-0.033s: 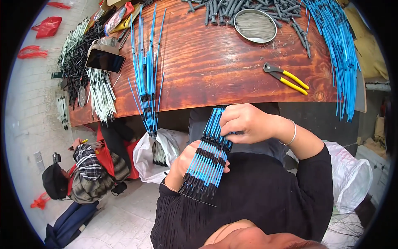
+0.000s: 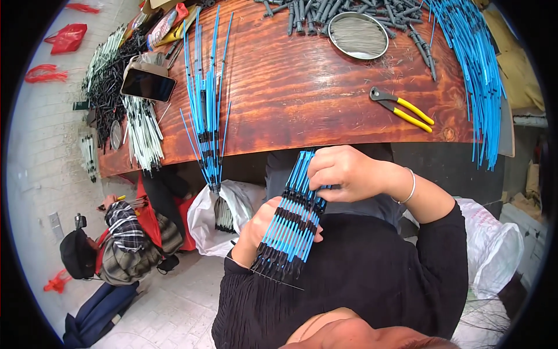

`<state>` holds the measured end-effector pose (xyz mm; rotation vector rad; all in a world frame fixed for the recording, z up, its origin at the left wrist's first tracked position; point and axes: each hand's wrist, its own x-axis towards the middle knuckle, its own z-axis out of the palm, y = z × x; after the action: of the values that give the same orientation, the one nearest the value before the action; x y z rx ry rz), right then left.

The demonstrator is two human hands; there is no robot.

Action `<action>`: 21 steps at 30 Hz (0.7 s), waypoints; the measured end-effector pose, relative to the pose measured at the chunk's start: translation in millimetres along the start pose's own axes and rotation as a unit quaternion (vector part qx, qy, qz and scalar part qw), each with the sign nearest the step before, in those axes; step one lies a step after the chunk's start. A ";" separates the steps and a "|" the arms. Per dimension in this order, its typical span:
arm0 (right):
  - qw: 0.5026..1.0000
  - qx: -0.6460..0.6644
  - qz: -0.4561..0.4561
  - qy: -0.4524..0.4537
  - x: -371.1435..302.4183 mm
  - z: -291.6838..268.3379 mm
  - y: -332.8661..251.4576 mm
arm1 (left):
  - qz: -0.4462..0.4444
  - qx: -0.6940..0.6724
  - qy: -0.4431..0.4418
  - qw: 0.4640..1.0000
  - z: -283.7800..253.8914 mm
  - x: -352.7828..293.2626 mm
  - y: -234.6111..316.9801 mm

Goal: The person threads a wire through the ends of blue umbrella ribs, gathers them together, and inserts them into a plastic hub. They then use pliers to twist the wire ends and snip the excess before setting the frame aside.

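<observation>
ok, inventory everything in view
held bundle: one, blue-black, in hands
spread bundle: one, blue-black, table left
phone: one, dark, table left
pale rods: many, whitish, left end
rod pile: one, blue-black, table right
pliers: one, yellow-handled, table right
grey parts: many, grey, far side
dish: one, silvery, far side
table: one, red-brown, ahead
sacks: two, white, both sides
red scraps: several, red, far left
co-worker: one, plaid top, lower left
left hand: one, bare, around bundle
right hand: one, bare, on bundle

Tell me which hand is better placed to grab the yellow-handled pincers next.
Likely the right hand: it is nearer the pincers, while the left hand grips the blue-and-black bundle from beneath.
</observation>
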<state>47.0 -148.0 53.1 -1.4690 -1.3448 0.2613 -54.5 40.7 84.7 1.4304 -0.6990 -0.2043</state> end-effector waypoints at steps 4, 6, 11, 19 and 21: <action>0.999 -0.043 -0.008 -0.023 -1.8 4.0 -4.1 | 0.115 0.027 -0.011 0.993 1.7 3.2 -7.9; 0.998 -0.046 0.006 -0.029 -7.5 7.0 -4.5 | 0.147 0.030 -0.015 0.989 1.4 1.5 -11.6; 0.998 -0.012 0.061 -0.014 -22.3 19.4 6.3 | -0.229 -0.138 0.161 0.950 15.3 -21.2 8.5; 0.980 -0.175 0.090 -0.010 -52.2 45.3 44.5 | 0.017 0.051 0.038 0.998 18.1 -15.8 -4.8; 0.975 -0.191 0.110 -0.019 -57.7 50.7 51.1 | -0.195 -0.060 0.018 0.979 19.6 -25.5 -11.3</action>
<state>19.6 -156.8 -34.6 -1.9505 -1.3106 0.1780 -82.3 36.1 65.5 1.4402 -0.3638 -0.5158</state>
